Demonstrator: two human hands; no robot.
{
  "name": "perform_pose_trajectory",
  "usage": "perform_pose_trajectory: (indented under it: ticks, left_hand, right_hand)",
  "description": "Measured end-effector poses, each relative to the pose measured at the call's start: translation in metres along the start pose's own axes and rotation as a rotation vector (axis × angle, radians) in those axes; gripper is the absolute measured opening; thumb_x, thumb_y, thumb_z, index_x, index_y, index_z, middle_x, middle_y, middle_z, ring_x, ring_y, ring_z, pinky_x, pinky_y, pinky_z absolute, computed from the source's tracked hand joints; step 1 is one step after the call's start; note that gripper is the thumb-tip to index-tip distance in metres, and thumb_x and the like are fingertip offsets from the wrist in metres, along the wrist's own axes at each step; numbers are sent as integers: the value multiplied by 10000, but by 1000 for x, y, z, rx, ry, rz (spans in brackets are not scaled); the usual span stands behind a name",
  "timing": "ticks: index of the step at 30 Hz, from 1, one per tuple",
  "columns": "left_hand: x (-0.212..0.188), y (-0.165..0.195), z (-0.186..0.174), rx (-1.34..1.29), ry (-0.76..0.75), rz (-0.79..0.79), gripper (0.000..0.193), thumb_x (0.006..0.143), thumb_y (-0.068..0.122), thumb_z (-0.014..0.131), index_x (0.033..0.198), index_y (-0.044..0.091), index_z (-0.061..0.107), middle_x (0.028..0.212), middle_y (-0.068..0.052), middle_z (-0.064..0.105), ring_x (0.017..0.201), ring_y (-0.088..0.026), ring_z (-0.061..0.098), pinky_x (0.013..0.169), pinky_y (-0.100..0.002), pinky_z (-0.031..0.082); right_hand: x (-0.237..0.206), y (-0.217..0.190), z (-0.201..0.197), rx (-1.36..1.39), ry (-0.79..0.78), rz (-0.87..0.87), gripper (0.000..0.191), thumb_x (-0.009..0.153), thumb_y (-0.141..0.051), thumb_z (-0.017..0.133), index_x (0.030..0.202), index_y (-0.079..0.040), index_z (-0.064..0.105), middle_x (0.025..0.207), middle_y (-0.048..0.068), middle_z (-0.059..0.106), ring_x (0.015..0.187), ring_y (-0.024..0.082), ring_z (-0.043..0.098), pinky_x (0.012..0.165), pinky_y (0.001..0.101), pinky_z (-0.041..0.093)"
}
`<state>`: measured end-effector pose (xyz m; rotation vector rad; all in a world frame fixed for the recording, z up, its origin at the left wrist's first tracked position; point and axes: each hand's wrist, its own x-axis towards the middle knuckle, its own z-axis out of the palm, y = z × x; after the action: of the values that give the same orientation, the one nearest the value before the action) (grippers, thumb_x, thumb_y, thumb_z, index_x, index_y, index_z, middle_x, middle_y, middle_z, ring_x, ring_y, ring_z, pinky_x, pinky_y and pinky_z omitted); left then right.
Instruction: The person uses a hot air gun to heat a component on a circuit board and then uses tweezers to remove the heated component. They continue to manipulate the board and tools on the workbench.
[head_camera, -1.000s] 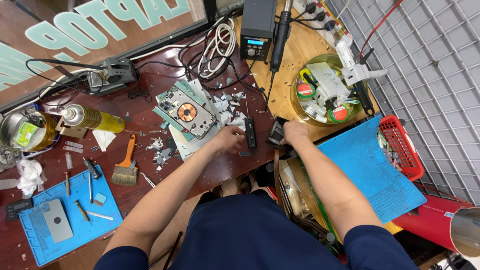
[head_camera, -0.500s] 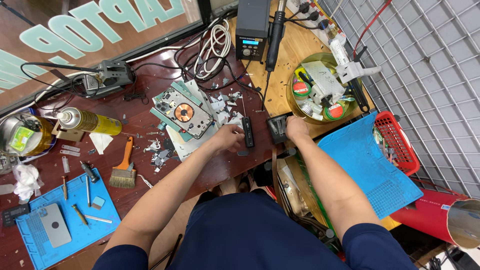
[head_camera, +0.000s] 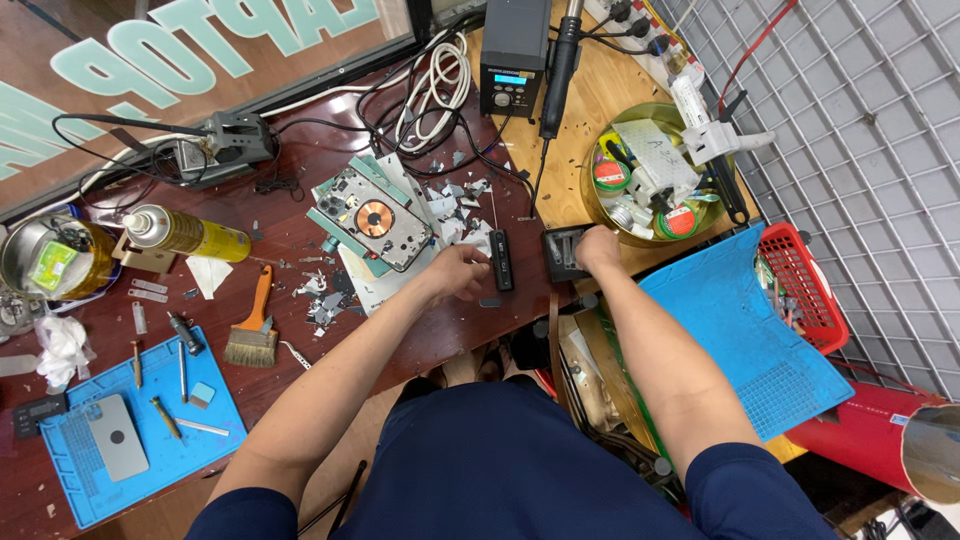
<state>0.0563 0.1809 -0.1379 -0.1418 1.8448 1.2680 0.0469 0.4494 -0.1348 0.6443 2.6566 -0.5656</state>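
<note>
Where the counter (head_camera: 300, 215) meets the frame's centre: left hand (head_camera: 458, 272), fingers curled, touching a slim black device (head_camera: 501, 260) lying just to its right, long axis up-down in frame. Right hand (head_camera: 598, 247) grasps a small black holder (head_camera: 562, 254) beside it. Opened phone (head_camera: 375, 218) upper left.

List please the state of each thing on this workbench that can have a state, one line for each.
Opened phone with copper coil: back removed, insides exposed.
Grey phone on blue mat: lying flat, closed.
Black soldering station box: display lit.
Yellow spray can: lying on its side.
Orange-handled brush: lying flat, unused.
Left hand: touching small black bar-shaped device.
Right hand: on small black square holder.
</note>
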Motion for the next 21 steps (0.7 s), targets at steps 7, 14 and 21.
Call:
perform_pose_trajectory:
  ticks: [7, 14, 21]
  left_hand:
    - [-2, 2, 4, -19, -14, 1, 319, 984, 192, 620, 1250, 17, 645, 1081, -155, 727, 798, -219, 734, 660, -348, 623]
    - [-3, -2, 3, -42, -12, -3, 327, 982, 187, 613, 1262, 20, 634, 1096, -138, 711, 814, -212, 729, 666, -351, 619]
    - [-5, -4, 0, -30, -11, -21, 340, 986, 191, 601, 1284, 29, 612, 1148, -134, 691, 899, -223, 726, 705, -349, 628]
  right_hand:
    - [-6, -4, -9, 291, -127, 124, 247, 848, 17, 638, 973, -101, 815, 789, 153, 763, 648, 258, 738, 619, 390, 597]
    - [-4, -2, -3, 166, -169, 104, 141, 777, 72, 730, 866, -15, 796, 753, 135, 768, 563, 209, 740, 549, 352, 618]
    - [-16, 3, 1, -114, -197, -116, 359, 731, -258, 910, 980, -48, 759, 961, 158, 770, 953, 301, 731, 890, 396, 565]
